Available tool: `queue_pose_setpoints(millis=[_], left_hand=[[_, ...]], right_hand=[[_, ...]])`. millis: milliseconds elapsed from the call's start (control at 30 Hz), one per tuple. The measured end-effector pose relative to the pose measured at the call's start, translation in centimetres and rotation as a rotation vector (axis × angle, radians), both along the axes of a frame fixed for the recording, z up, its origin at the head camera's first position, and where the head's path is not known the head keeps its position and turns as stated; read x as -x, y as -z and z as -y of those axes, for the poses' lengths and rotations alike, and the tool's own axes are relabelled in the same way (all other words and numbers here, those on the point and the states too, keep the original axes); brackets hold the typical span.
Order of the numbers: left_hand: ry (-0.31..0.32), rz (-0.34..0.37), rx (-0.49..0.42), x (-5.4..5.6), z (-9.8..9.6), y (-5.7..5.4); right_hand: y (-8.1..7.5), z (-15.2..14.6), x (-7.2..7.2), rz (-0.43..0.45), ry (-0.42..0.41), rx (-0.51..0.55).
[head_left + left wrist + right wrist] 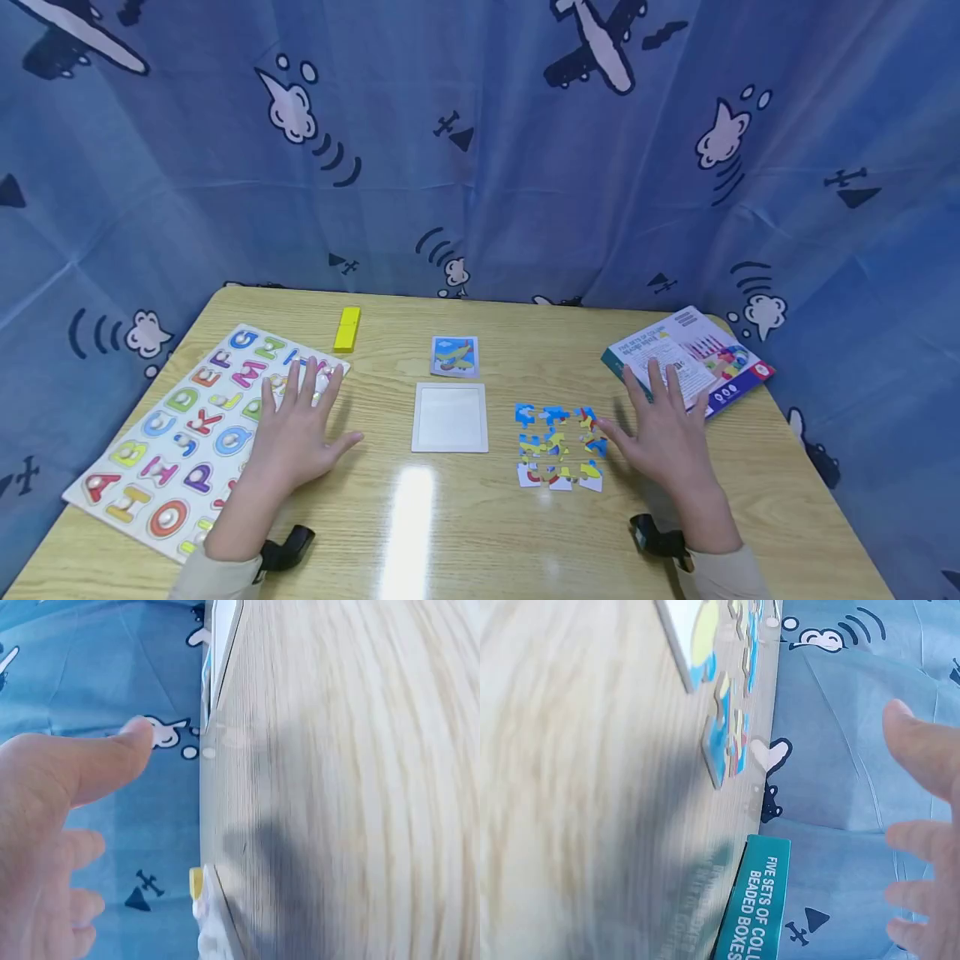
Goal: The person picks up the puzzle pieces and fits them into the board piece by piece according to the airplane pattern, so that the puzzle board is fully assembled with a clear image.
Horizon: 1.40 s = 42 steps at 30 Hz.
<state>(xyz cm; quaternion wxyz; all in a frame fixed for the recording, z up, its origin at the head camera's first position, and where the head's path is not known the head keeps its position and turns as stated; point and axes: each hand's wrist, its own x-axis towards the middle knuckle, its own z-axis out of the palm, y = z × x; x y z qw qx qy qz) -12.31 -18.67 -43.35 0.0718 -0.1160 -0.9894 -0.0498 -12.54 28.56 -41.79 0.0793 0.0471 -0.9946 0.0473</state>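
Note:
My left hand point(295, 433) is held over the right edge of the alphabet board point(168, 450), fingers spread and nothing in it. My right hand point(666, 433), also spread and holding nothing, is between the puzzle pieces and the box. Several loose jigsaw pieces point(555, 437), blue, yellow, red and white, lie in rough rows just left of its thumb. Between the hands lies a square white puzzle frame point(450, 418). Behind that is a small picture card point(454, 357) with a yellow plane on blue. In the right wrist view, some pieces point(718, 739) appear beyond the thumb.
A box of beaded boxes point(697, 358) with a paper sheet on top lies at the back right. Two yellow blocks point(347, 330) lie end to end at the back left. A blue curtain point(480, 167) with plane prints hangs behind the wooden table point(480, 533).

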Motion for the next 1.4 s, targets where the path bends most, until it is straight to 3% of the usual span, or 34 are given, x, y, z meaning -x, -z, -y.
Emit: queue_pose_setpoints(millis=[167,267,533,733,900,1200,1400], left_hand=[[0.101,-0.03,-0.044,0.4,-1.0,0.2],[0.155,-0.032,-0.127,0.7,-1.8,0.4],[0.251,0.073,-0.395,1.5,-4.1,1.3],[0.264,0.158,-0.51,2.2,-5.7,2.4],[0.259,0.206,-0.604,2.8,-6.6,3.1],[0.225,0.218,-0.746,3.6,-6.9,4.6],[0.231,0.229,-0.767,3.7,-6.9,5.2]], right_hand=[[0.0,0.8,0.1,0.005,-0.032,0.061],[0.1,1.3,0.3,0.002,-0.067,0.106],[0.2,3.1,1.1,0.01,-0.153,0.202],[0.3,4.4,1.9,0.038,-0.204,0.294],[0.6,5.8,2.4,0.118,-0.228,0.384],[1.7,7.8,3.2,0.261,-0.243,0.466],[2.5,8.6,3.7,0.309,-0.224,0.438]])
